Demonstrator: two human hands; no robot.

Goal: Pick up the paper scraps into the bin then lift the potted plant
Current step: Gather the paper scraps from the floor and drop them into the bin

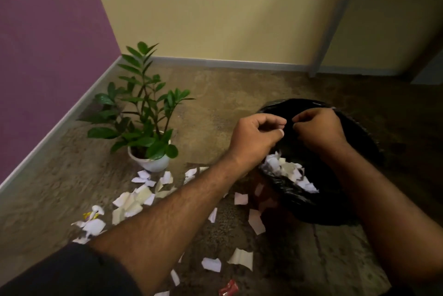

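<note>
You hold both curled hands, left hand (pixel 257 135) and right hand (pixel 317 131), over the bin (pixel 299 197) so anything released falls inside; what they pinch I cannot tell, while paper scraps (pixel 133 202) litter the near floor.

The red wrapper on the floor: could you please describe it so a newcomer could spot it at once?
Start at the black-lined bin on the brown floor and look toward the bottom edge of the view. Among the scattered white paper scraps lies the red wrapper, small and crumpled, the only red piece there.
</note>
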